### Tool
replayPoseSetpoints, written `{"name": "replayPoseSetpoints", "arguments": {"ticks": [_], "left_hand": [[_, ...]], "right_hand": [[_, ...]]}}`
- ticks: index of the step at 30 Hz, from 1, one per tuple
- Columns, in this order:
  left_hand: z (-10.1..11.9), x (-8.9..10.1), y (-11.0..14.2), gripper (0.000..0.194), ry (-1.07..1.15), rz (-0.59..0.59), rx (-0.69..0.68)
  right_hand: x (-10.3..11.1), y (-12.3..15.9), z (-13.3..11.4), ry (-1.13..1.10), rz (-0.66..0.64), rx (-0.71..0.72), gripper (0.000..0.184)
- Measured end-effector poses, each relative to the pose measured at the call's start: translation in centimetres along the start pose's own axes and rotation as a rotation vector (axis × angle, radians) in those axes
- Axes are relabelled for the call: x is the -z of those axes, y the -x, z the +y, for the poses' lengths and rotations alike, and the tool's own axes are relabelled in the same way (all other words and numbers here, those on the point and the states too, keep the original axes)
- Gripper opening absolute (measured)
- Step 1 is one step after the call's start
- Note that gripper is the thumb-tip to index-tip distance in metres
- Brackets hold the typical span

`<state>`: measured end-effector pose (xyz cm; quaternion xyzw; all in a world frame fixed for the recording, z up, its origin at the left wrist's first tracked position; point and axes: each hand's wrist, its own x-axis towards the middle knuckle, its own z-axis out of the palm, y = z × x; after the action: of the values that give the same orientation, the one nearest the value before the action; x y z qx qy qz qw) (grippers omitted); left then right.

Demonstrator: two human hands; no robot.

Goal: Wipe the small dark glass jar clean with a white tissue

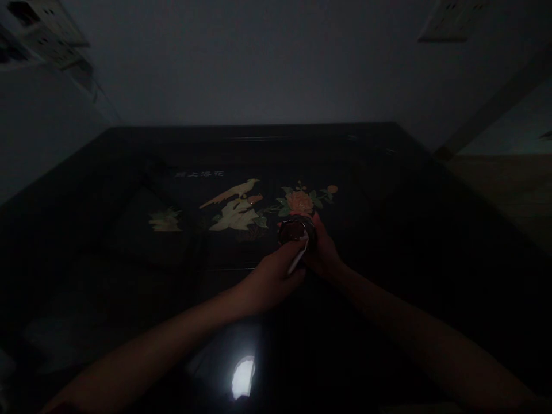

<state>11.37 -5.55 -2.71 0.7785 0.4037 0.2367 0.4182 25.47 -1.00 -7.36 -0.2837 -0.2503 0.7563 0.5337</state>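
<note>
Dim light is covering the glossy black tabletop (345, 356). Over it, a dark, round-rimmed vessel (293, 231) is sitting between my hands, lifted or resting I cannot tell; my right hand (324, 250) is curling half-closed around its side, my left hand (271, 280) is pinching a thin white piece (297, 261) against the rim. Just beyond, an inlaid flower (299, 201) is showing beside an inlaid bird (237, 192).
</note>
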Motion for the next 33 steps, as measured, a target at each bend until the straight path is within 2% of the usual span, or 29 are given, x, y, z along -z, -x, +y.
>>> {"name": "replayPoseSetpoints", "arguments": {"ticks": [5,11,17,20,26,33], "left_hand": [[0.0,0.2,0.1,0.047,-0.195,-0.038,-0.085],[0.3,0.2,0.1,0.051,-0.534,-0.101,-0.064],[-0.3,0.7,-0.1,0.039,-0.889,-0.104,-0.106],[-0.4,1.3,-0.2,0.038,-0.990,-0.115,-0.137],[-0.3,1.9,-0.4,0.038,-0.955,-0.163,-0.149],[-0.3,1.4,-0.3,0.037,-0.568,-0.099,-0.111]], "right_hand": [[-0.1,0.1,-0.1,0.011,-0.002,-0.005,0.039],[0.3,-0.1,-0.1,0.022,-0.023,-0.007,0.041],[0.7,-0.5,0.1,0.015,-0.041,-0.005,0.040],[0.9,-0.5,0.1,0.002,-0.052,-0.017,0.039],[0.9,-0.5,0.2,0.000,-0.054,-0.020,0.039],[0.5,-0.3,0.0,0.053,-0.033,0.004,0.042]]}}
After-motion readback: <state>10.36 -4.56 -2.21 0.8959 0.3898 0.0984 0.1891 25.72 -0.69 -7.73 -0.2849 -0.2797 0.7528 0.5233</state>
